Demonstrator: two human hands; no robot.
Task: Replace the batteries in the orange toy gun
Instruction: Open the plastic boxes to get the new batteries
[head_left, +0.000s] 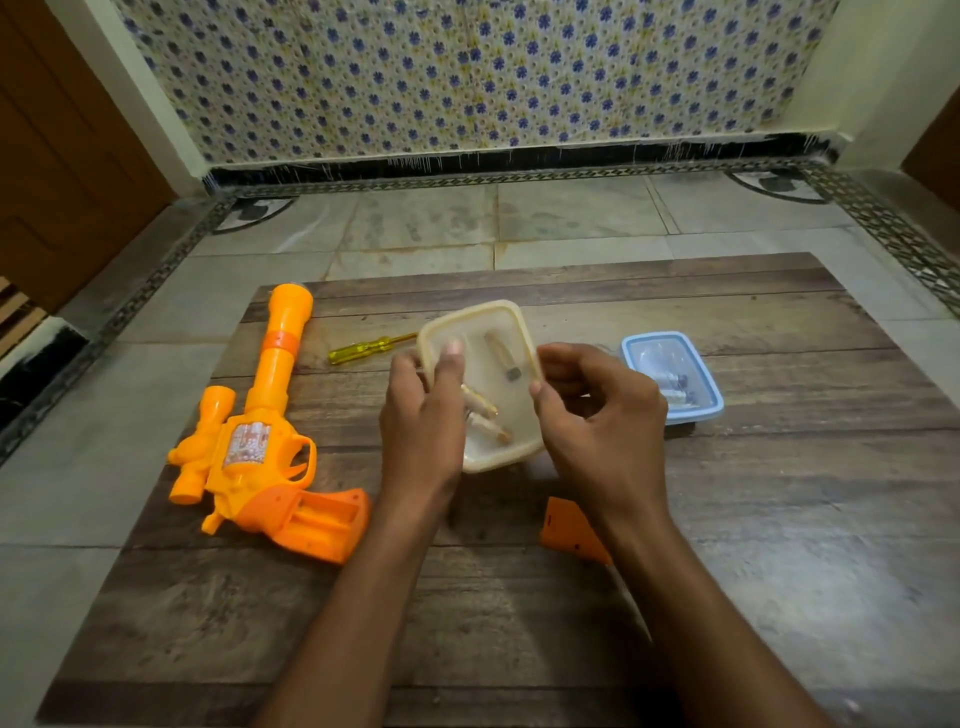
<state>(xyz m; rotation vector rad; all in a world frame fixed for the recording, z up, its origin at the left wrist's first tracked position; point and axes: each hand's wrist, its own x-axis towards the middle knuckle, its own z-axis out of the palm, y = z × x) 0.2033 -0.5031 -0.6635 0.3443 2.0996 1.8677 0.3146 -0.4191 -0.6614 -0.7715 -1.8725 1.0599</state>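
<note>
Tilting towards the camera, a cream-rimmed, translucent rectangular plastic box (511, 405) is held up between both hands above a dark wood-grain board (753, 493). Its left edge is grasped by the left hand (421, 415), with the thumb laid across the lid; its right edge is pinched by the curled fingers of the right hand (602, 421). Such a two-sided hold is judged to suit prising the lid off, since several cylindrical batteries (501, 356) are seen loose inside (whether these are fresh or spent cannot be told). The orange plastic toy gun (254, 441) is laid flat on the board to the outside of the left hand, barrel pointed away. Its handle compartment (322, 514) is exposed and apparently emptied, so that cells can be dropped in without the toy being turned. The flat orange compartment cover (569, 530) is left just beside the right forearm, within easy reach for refitting. A yellow-handled screwdriver (363, 349) is parked beyond the left hand, and a blue-rimmed clear box (670, 374) holding further batteries is set beyond the right hand.
</note>
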